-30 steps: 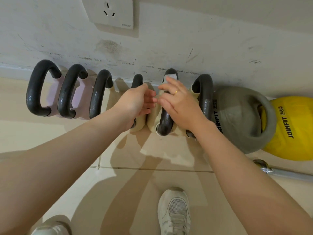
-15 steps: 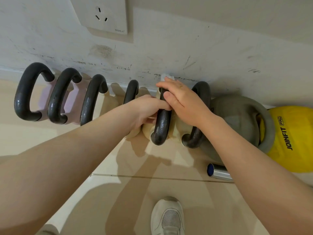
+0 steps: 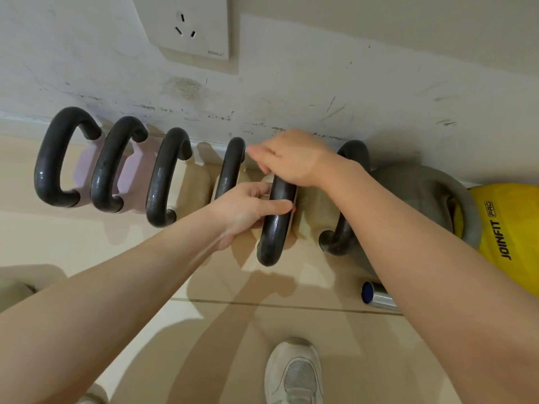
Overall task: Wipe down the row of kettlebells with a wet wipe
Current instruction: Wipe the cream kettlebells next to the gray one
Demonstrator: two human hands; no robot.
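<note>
A row of kettlebells with black handles stands along the wall: two lilac ones at the left, then several cream ones. My left hand is closed round the handle of the fifth kettlebell, thumb lying across it. My right hand lies over the far, upper part of the same handle, fingers curled and blurred. The wet wipe is hidden under that hand in this frame.
A grey kettlebell and a yellow one stand at the right end. A metal bar end lies on the tiled floor under my right forearm. My white shoe is below. A wall socket sits above.
My right hand, with the white wipe showing under it earlier, has slid up and over the far end of the fifth handle. My left hand has settled lower on that handle.
</note>
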